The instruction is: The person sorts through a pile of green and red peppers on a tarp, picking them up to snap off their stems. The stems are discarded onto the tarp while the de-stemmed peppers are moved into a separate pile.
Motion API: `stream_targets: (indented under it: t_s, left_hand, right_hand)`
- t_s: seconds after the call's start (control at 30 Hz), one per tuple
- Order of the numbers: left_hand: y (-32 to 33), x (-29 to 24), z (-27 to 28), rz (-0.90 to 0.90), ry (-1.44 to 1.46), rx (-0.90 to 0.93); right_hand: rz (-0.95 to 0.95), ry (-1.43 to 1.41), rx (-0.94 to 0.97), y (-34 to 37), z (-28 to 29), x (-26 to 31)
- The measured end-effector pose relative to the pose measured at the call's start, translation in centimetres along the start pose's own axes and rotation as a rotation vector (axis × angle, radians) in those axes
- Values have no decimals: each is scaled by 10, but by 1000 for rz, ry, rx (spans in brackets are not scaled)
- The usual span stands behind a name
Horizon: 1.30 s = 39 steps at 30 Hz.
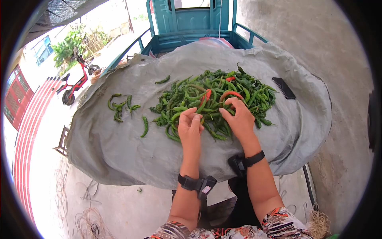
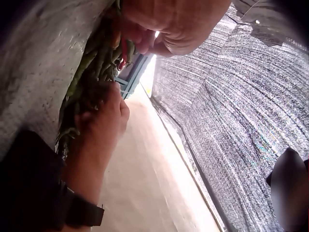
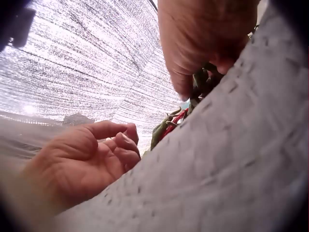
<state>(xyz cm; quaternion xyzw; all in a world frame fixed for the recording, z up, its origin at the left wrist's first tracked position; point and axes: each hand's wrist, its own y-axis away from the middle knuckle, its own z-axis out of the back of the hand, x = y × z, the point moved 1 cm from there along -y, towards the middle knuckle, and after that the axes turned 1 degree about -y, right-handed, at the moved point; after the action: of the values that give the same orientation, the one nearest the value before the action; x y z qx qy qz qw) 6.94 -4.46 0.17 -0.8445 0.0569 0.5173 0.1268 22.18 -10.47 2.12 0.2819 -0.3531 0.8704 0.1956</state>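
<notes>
A heap of green chili peppers [image 1: 254,93] with a few red ones lies on a grey sheet [image 1: 119,155]. At the heap's near edge is my left hand [image 1: 190,127], palm turned up in the right wrist view, with thumb and fingertips close together. I cannot tell whether a pepper is between them. My right hand [image 1: 240,119] reaches into the heap from the right, thumb and forefinger spread apart. Just beyond its fingertips lies a curved orange-red pepper [image 1: 231,94]. In the right wrist view, green peppers [image 3: 205,79] show between its thumb and fingers.
A few peppers [image 1: 117,105] lie apart on the left, with a single green one [image 1: 145,126] nearer the heap. A black phone [image 1: 283,88] rests to the right. Behind stands a teal cargo vehicle [image 1: 193,24]; a red scooter [image 1: 77,79] is parked far left.
</notes>
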Motion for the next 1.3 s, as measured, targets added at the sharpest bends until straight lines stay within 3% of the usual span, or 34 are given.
stream_targets:
  t_s: [0.17, 0.27, 0.3, 0.43, 0.5, 0.57, 0.7, 0.83, 0.87, 0.93, 1.0, 1.07, 1.17, 1.2, 1.23, 1.27, 1.3]
  left_hand:
    - [2, 4, -5, -23, 15, 116]
    - [2, 5, -10, -54, -79, 193]
    - [4, 5, -11, -58, -123, 207]
    - [5, 7, -19, -20, -18, 283]
    - [4, 11, -20, -53, 87, 242]
    - [2, 19, -19, -46, 147, 182]
    - [-3, 26, -17, -127, 258, 132]
    - [-11, 21, -13, -275, 345, -6]
    - [-13, 13, -15, -364, 389, -114]
    - [-12, -3, -14, -514, 342, -281]
    - [-9, -7, -3, -578, 126, -316]
    - [-15, -1, 13, -565, -243, -184]
    - [-13, -3, 6, -208, -35, 156]
    - [-14, 3, -1, -235, 49, 233]
    - [-13, 7, 4, -252, -231, 199]
    - [-13, 8, 5, -267, -210, 183]
    - [-12, 9, 4, -283, -190, 165]
  right_hand:
    - [24, -200, -52, 7, 6, 1]
    - [173, -553, -106, 8, 5, -9]
    - [109, -636, -24, 11, 12, -4]
    - [210, -621, 147, 20, 13, 7]
    - [232, -648, 302, 22, 8, 5]
    - [266, -570, 329, 19, 2, -4]
    - [153, -451, 214, 19, -4, 4]
    - [181, -286, 207, 10, -10, -12]
    - [133, -299, 184, 11, -8, -8]
    - [141, -422, 116, 10, -10, -5]
    - [147, -516, 72, 11, -11, -1]
    - [161, -415, 199, 10, -8, 1]
    - [114, -529, 399, 21, -5, 23]
    - [123, -572, 431, 22, -8, 25]
    - [131, -614, 463, 23, -10, 27]
    - [216, -621, 402, 21, -18, 25]
    - [177, -642, 374, 24, -19, 22]
